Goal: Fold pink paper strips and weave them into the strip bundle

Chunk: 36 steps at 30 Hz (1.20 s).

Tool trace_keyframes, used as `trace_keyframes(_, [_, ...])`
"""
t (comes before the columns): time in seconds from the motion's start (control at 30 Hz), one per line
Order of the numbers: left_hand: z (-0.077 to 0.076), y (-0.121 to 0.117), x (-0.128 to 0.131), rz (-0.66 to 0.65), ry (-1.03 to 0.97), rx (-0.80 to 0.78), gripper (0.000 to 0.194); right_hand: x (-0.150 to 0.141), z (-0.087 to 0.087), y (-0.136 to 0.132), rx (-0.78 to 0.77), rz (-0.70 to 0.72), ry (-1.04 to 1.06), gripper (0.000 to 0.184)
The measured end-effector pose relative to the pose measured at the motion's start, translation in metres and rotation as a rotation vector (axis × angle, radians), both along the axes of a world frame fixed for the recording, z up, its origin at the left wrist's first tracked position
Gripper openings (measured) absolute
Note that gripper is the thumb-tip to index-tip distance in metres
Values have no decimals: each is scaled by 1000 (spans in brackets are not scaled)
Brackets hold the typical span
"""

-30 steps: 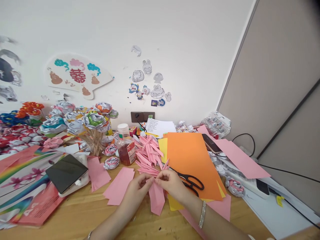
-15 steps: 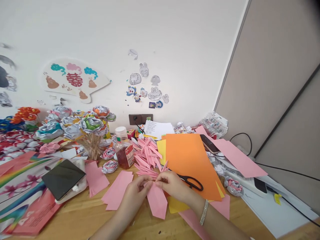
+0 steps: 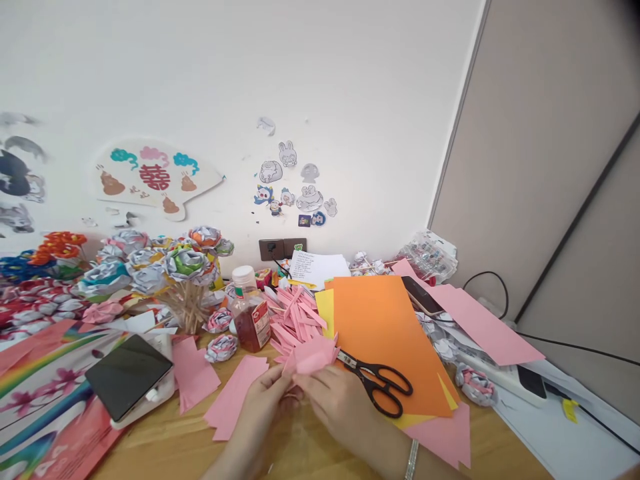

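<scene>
A piece of pink paper (image 3: 311, 355) with creases is pinched between my two hands above the front of the table. My left hand (image 3: 266, 403) grips its lower left edge, and my right hand (image 3: 334, 403) has its fingers closed on the lower right edge. Just behind the paper lies a heap of folded pink paper strips (image 3: 296, 308). Black-handled scissors (image 3: 385, 385) rest on orange sheets (image 3: 373, 313), close to my right hand. To the left of my left hand are flat pink paper pieces (image 3: 237, 395).
A bottle of reddish liquid (image 3: 249, 320) stands behind my hands. Paper flowers on sticks (image 3: 185, 267) and a dark tablet-like device (image 3: 129, 373) are at left. Pink sheets (image 3: 480, 323), a phone (image 3: 421, 295) and white sheets (image 3: 555, 427) lie at right.
The pink paper, which hung down toward me below my fingers, is now turned up and away from me. My right hand has come lower, uncovering more of the scissors.
</scene>
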<state>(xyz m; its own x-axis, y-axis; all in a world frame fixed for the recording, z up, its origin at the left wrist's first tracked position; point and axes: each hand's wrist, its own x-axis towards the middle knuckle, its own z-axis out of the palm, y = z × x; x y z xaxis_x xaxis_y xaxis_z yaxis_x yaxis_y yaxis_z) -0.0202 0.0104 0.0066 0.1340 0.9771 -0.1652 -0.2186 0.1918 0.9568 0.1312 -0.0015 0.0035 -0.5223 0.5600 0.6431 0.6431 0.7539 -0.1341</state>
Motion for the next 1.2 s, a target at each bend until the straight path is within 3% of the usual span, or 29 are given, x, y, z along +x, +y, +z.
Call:
trace_keyframes(0.2, [5, -5, 1, -20, -40, -35, 19, 3, 3, 8, -53, -18, 93, 25])
trace_keyframes(0.3, [6, -5, 2, -75, -25, -47, 22, 7, 8, 9, -97, 67, 118, 24])
trace_keyframes(0.43, [4, -1, 1, -42, 98, 44, 27, 11, 13, 12, -154, 202, 166, 30])
trace_keyframes(0.63, [4, 1, 3, -21, 250, 117, 29, 14, 13, 17, -238, 179, 276, 17])
trace_keyframes(0.73, [5, -1, 4, -37, 237, 106, 30, 15, 11, 19, -298, 187, 287, 9])
trace_keyframes(0.97, [10, -6, 6, -74, 174, 48, 30, 16, 11, 19, -460, 180, 352, 17])
trace_keyframes(1.2, [14, -9, 5, -112, 51, -36, 30, 15, 15, 16, -589, 264, 383, 15])
